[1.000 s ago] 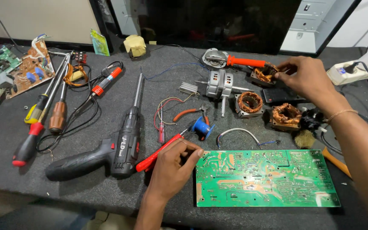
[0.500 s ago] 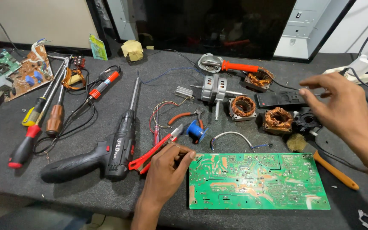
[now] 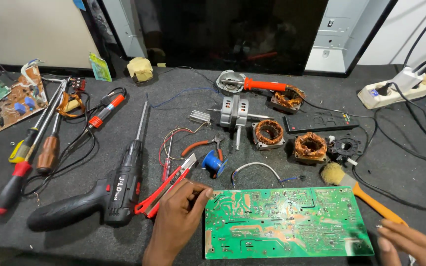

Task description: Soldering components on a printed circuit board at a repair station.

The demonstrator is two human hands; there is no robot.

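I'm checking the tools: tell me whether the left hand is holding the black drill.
No: the left hand rests at the green board's left edge, and the drill lies untouched on the table beside it.

The scene is evenly and brightly lit from above, and only short, soft shadows are cast on the dark desk (image 3: 124,246), as beneath the cordless drill (image 3: 92,197). Mild glare is seen on the green circuit board (image 3: 287,221), where solder points shine. The right hand (image 3: 412,242) at the desk's near right corner is softened by motion blur. Straight lines near the frame edges are bowed by wide-angle distortion. The dark screen (image 3: 232,29) at the far edge is underexposed.
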